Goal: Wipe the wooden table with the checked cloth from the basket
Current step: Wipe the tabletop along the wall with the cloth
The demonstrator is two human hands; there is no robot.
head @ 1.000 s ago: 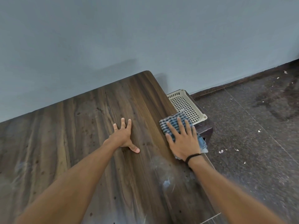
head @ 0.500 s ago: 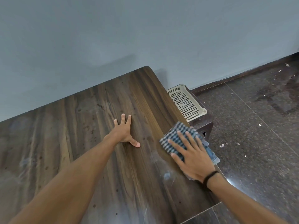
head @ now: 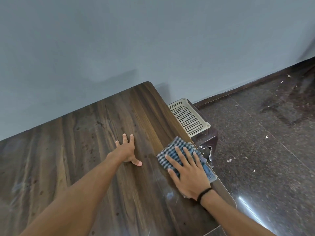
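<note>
Checked cloth (head: 178, 142) shifted inward off the bench (head: 85, 150) edge.
We keep right hand (head: 189, 176) flat, fingers spread, pressing it; left hand (head: 127, 149) open, bracing; overlap strokes.

Left hand (head: 127, 149) and right hand (head: 189, 174) lie flat, palms down, splayed.

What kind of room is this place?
Probably a plain indoor room, maybe in a house. A wooden table stands by a bare blue-grey wall, the floor is dark speckled stone, and a plastic basket sits on a stool.
</note>
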